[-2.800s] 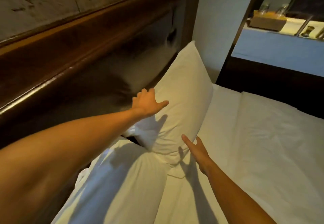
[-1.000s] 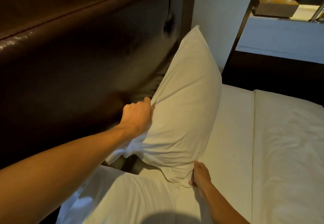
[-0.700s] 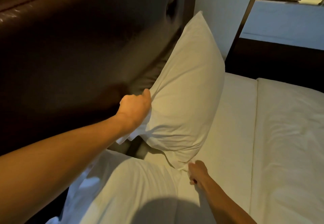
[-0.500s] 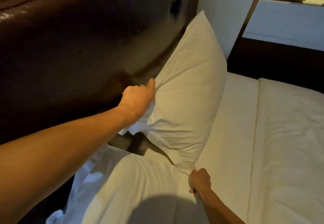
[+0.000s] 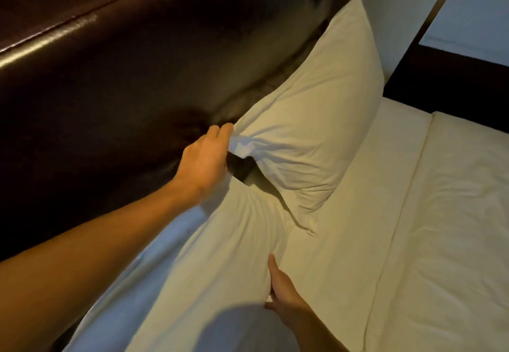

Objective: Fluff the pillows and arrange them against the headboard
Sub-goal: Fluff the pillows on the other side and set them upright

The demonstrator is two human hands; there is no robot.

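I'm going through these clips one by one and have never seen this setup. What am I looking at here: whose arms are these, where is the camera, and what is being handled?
There is no machine here: a person wears a wide-angle camera on the head, looking forward and down, so the two arms are their own. The scene is a bed with pale sheets and a dark padded headboard. Two white pillows are on it. The far pillow leans up against the headboard; the left hand touches its bunched near corner, though whether the fingers actually pinch the cloth is hard to tell. The near pillow lies closer to the camera, and the right hand rests against its side with straight fingers, holding nothing.
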